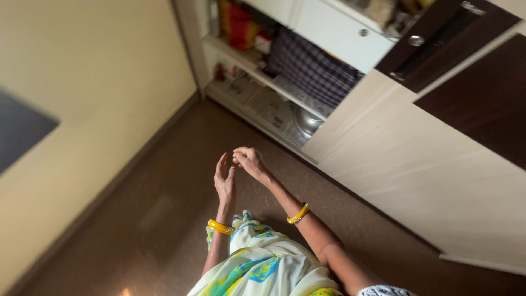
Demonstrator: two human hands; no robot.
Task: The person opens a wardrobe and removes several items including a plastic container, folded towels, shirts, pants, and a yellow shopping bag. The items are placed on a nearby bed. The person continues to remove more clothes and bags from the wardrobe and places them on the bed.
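A tilted view looks down at a person standing on a dark brown floor, both forearms raised in front of the body. The left hand is held upright with the palm open and fingers loosely spread, holding nothing. The right hand curls over just beside it, fingertips bent toward the left palm and touching or nearly touching it; whether something tiny sits between the fingers cannot be told. Each wrist wears a yellow bangle: the left bangle and the right bangle. A pale garment with green, yellow and blue print shows at the bottom edge.

Beyond the hands, well apart, an open cupboard has white shelves. A checked cloth hangs from the upper shelf, a steel vessel sits on the paper-lined lower shelf, and red packets sit higher up. A pale cupboard door stands to the right, and a cream wall to the left.
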